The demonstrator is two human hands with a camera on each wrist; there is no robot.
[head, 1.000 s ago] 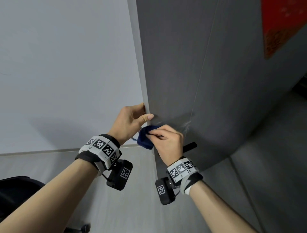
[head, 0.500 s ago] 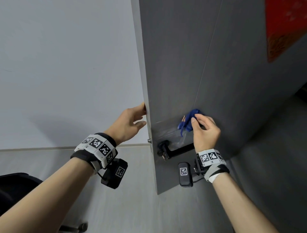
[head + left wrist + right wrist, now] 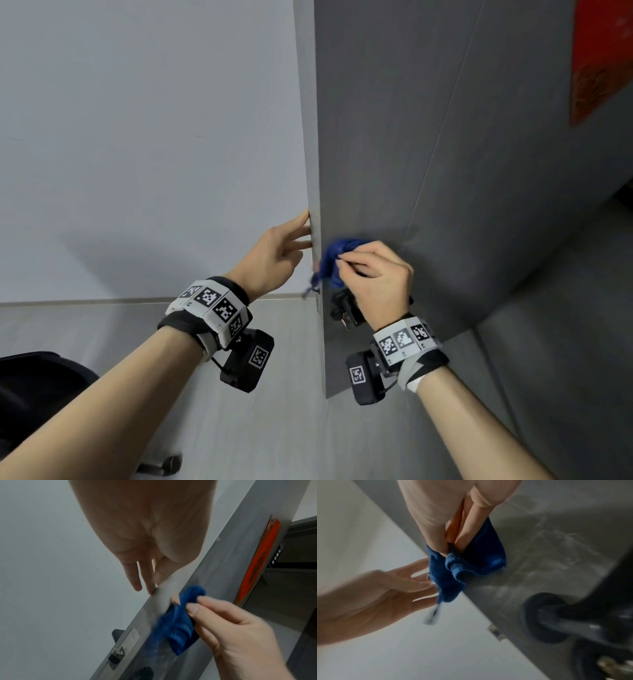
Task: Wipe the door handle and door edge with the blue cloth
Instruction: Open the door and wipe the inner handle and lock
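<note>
Left hand (image 3: 279, 255) flat, fingers (image 3: 135, 577) straight; right hand (image 3: 378, 277) curled, fingers (image 3: 214, 609) pinching.

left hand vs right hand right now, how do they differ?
Left hand has straight, spread fingers and holds nothing; right hand has curled fingers pinching the bunched blue cloth. Left hand's fingertips touch the narrow door edge; right hand works on the door's broad grey face, just above the black door handle. Left hand sits on the wall side of the edge, right hand on the handle side. Both wear marker wristbands with cameras.
</note>
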